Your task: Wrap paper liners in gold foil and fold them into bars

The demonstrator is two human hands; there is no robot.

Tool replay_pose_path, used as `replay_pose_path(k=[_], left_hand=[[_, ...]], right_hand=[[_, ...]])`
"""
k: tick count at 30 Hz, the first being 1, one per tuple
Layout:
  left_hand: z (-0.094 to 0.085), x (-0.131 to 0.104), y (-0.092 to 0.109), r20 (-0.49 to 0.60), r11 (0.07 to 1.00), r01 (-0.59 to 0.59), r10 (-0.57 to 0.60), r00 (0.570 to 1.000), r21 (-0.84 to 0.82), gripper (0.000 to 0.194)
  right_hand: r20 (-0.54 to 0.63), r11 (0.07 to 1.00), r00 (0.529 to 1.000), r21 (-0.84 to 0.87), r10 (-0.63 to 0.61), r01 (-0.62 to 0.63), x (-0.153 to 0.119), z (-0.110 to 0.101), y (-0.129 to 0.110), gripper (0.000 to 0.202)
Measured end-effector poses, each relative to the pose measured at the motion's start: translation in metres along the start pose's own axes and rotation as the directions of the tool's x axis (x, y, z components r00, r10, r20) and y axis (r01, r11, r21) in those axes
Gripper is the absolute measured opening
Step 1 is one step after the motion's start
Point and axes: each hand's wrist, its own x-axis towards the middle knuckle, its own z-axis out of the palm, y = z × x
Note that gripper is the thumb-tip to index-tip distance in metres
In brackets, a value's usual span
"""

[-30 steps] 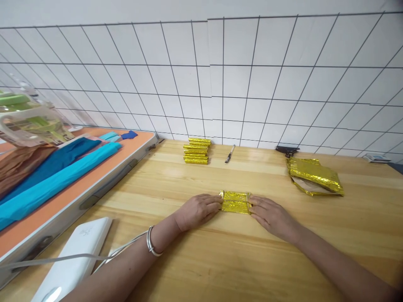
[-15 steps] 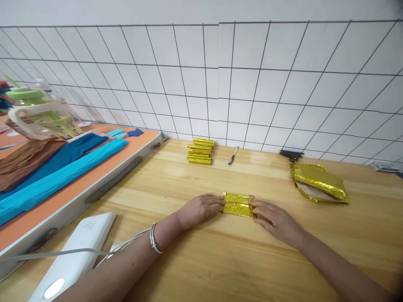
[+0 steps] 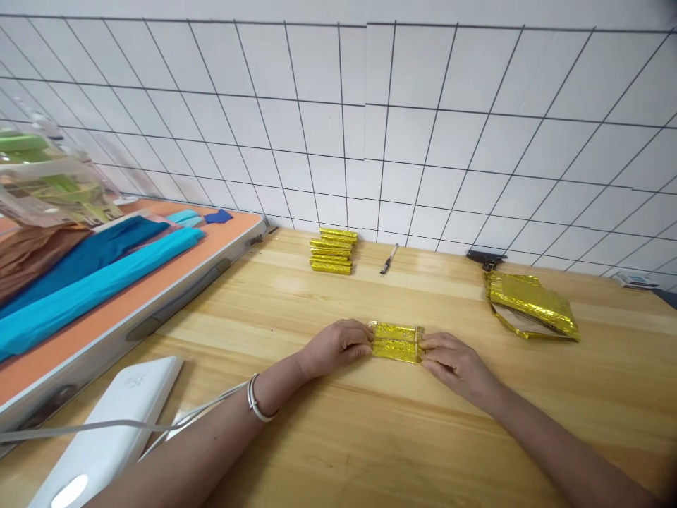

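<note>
Foil piece (image 3: pixel 395 341), folded, judged light, thin, easily creased, a bit slippery; best held by its short ends. It is laid on the wooden table (image 3: pixel 360 437) between the hands, ends touched by left hand (image 3: pixel 333 347) and right hand (image 3: pixel 465 367). Hands spaced apart; pinched or merely pressed cannot be told.

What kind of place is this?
Likely a home or small craft workspace, though which I can't tell: a wooden table with a stack of gold foil sheets, a row of folded gold strips and a pen.
</note>
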Motion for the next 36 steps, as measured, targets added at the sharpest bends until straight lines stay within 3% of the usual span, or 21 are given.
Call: replay_pose_path(k=[6, 12, 19, 29, 36], left_hand=[[0.006, 0.007, -0.005, -0.021, 0.998, 0.052, -0.053, 0.998, -0.031, 0.017], [0.004, 0.008, 0.001, -0.018, 0.999, 0.03, -0.03, 0.999, 0.023, 0.013], [0.003, 0.008, 0.0, 0.028, 0.998, 0.039, -0.04, 0.999, 0.046, 0.015], [0.004, 0.007, -0.003, 0.019, 0.996, 0.008, -0.009, 1.0, 0.092, 0.021], [0.004, 0.006, -0.003, 0.038, 0.994, 0.025, -0.03, 0.999, 0.109, 0.021]], right_hand=[[-0.054, 0.981, 0.98, -0.028, 0.193, -0.194, 0.012, 0.012, -0.002, 0.002], [-0.101, 0.955, 0.951, -0.014, 0.294, -0.297, 0.015, 0.009, 0.007, 0.05], [-0.012, 0.88, 0.926, 0.318, 0.377, -0.354, 0.024, 0.005, 0.033, 0.024], [0.108, 0.852, 0.926, 0.365, 0.361, -0.375, 0.044, -0.004, 0.044, 0.023], [0.099, 0.852, 0.923, 0.36, 0.371, -0.381, 0.045, 0.0, 0.044, 0.016]])
